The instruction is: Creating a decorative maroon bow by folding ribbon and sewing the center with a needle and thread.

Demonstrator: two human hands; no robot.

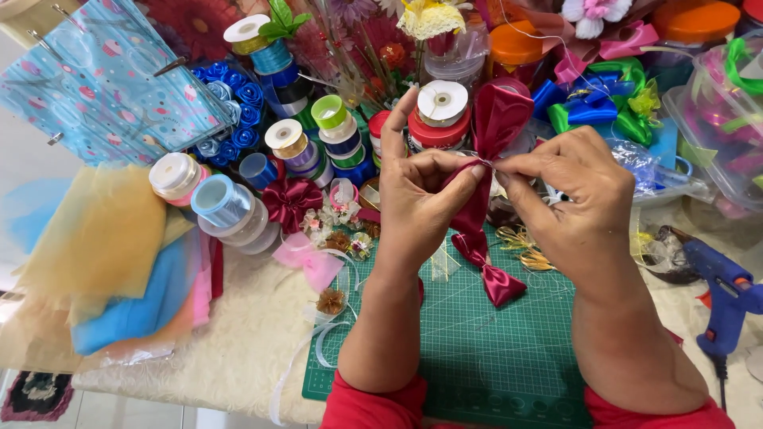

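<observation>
Cutting mat (477, 349), green, under both hands. Left hand (417, 199) and right hand (572, 199) pinch maroon ribbon (489, 183) at its gathered middle. Step judged: cinching a bow; next calls for steady pinch.

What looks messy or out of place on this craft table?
Little stands out. Both hands, left hand and right hand, pinch a dark red ribbon. Fabric sheets sag over the table's left edge.

The one camera is sitting on my head, looking steeply down and forward over my forearms. It is framing my left hand (417, 202) and right hand (572, 206) close up at centre, taking in the green cutting mat (477, 349) beneath them and the ribbon spools (334, 135) beyond.
</observation>
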